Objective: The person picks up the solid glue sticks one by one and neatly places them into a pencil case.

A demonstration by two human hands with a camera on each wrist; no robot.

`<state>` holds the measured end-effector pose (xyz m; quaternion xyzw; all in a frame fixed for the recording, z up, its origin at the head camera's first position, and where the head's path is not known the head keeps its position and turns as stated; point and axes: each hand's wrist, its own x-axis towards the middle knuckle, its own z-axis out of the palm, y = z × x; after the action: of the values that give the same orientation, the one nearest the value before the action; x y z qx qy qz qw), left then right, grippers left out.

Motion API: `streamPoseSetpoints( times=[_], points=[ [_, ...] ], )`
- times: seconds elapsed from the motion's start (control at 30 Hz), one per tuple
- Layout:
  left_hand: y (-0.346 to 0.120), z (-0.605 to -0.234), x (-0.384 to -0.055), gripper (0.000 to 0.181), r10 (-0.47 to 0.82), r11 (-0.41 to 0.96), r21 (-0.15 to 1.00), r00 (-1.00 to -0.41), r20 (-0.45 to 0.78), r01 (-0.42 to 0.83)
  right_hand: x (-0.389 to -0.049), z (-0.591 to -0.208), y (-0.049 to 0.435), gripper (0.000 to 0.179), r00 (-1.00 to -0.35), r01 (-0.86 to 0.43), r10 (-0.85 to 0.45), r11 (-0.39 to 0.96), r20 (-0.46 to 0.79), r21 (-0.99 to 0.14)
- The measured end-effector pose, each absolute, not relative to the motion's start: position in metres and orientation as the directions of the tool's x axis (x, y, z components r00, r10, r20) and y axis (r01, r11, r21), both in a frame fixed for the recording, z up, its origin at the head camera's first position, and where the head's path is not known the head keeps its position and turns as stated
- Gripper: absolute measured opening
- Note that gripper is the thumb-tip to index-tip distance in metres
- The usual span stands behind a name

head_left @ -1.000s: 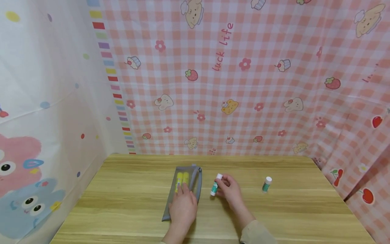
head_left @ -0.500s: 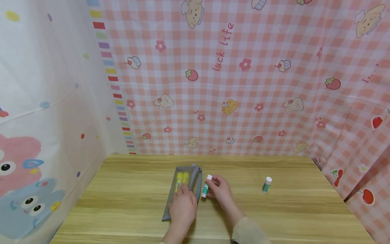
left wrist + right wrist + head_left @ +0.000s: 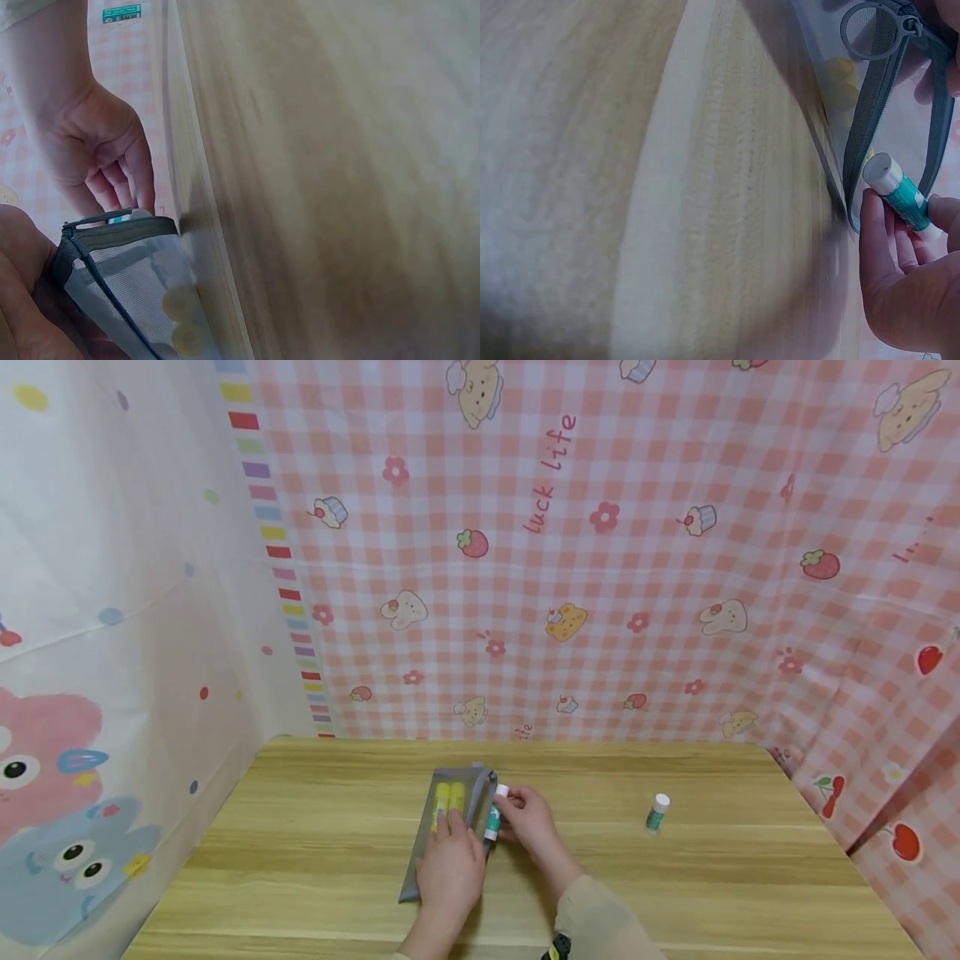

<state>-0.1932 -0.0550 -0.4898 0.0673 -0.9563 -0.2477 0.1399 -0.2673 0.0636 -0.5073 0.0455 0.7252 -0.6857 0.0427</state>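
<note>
A grey mesh zip pouch (image 3: 420, 860) lies on the table with several yellow sticks (image 3: 441, 802) inside it. My left hand (image 3: 452, 868) is over the pouch, its fingers on top and holding the side by the zipper, where the mouth gapes to the right. In my right hand (image 3: 528, 818) a glue stick (image 3: 906, 196) with a white cap and green label is pinched between thumb and fingers. The glue stick's capped end is right at the parted zipper edges (image 3: 877, 97) in the right wrist view. The zipper pull ring (image 3: 870, 31) hangs near the left hand.
A second green-labelled glue stick (image 3: 657, 813) stands on the wooden table (image 3: 735, 877) to the right. A pink checked cloth (image 3: 570, 568) hangs behind the table, and a white patterned cloth (image 3: 150, 635) hangs at the left.
My right hand has carried the glue stick leftward from beside the pouch to its open mouth. The left hand and pouch stay where they were.
</note>
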Motion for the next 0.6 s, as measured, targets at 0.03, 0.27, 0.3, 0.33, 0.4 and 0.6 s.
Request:
streamPoseSetpoints(
  times=[0.03, 0.27, 0.3, 0.33, 0.4, 0.6],
  points=[
    [-0.055, -0.4898, -0.1932, 0.043, -0.199, 0.868, 0.493, -0.952, 0.234, -0.06, -0.268, -0.5072, 0.0628, 0.031, -0.991, 0.13, 0.009, 0.066, -0.13, -0.989],
    [-0.0551, -0.4904, -0.1942, 0.044, -0.206, 0.865, 0.496, -0.953, 0.224, -0.07, -0.2736, -0.5083, 0.0577, 0.028, -0.988, 0.15, 0.0, 0.136, -0.151, -0.979],
    [-0.0551, -0.4905, -0.1943, 0.044, -0.206, 0.865, 0.497, -0.953, 0.223, -0.071, -0.2743, -0.5085, 0.0571, 0.028, -0.988, 0.154, -0.001, 0.148, -0.155, -0.977],
    [-0.0551, -0.4906, -0.1944, 0.044, -0.206, 0.865, 0.497, -0.953, 0.223, -0.071, -0.2751, -0.5087, 0.0566, 0.028, -0.987, 0.159, 0.0, 0.161, -0.161, -0.974],
    [-0.0551, -0.4911, -0.1945, 0.044, -0.206, 0.864, 0.498, -0.952, 0.226, -0.069, -0.2764, -0.5088, 0.0559, 0.029, -0.986, 0.165, -0.001, 0.187, -0.168, -0.968],
    [-0.0551, -0.4915, -0.1944, 0.044, -0.204, 0.864, 0.5, -0.952, 0.229, -0.064, -0.2774, -0.5086, 0.0545, 0.025, -0.986, 0.152, -0.019, 0.263, -0.163, -0.953]
  ],
)
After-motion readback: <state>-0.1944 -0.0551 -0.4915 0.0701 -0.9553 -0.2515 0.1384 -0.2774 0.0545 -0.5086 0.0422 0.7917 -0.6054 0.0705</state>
